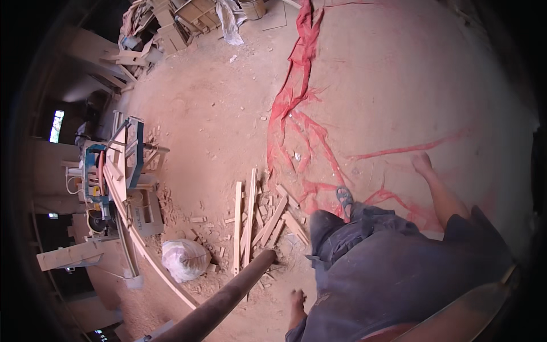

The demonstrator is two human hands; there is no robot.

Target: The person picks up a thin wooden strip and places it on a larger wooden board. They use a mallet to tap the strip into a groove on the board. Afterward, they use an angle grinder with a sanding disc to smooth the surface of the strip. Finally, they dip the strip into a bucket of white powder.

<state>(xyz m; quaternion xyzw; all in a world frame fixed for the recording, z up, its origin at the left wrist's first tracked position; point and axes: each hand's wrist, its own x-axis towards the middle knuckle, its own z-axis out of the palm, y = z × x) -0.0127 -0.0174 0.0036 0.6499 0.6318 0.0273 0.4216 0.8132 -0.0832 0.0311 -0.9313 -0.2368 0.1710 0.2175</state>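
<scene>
My left hand (pixel 297 297) hangs low beside my dark shirt, near the end of a thick brown post or pipe (pixel 225 299). Its fingers are loosely bent and apart, and I see nothing in them. Out to the right, my right hand (pixel 422 163) is stretched over the dusty floor, close to a crumpled red sheet (pixel 293 85). That hand is small and soft in the picture, so its fingers do not show clearly. Several wooden strips (pixel 249 219) lie in a loose pile ahead of my left hand. One sandalled foot (pixel 344 196) rests by the red sheet.
A stuffed white sack (pixel 185 260) sits left of the strips among wood scraps. Farther left stands a blue-framed workbench (pixel 135 154) with boards on it; a long thin board (pixel 149 251) slants down from it. Wooden boxes and boards (pixel 171 34) are heaped at the far left.
</scene>
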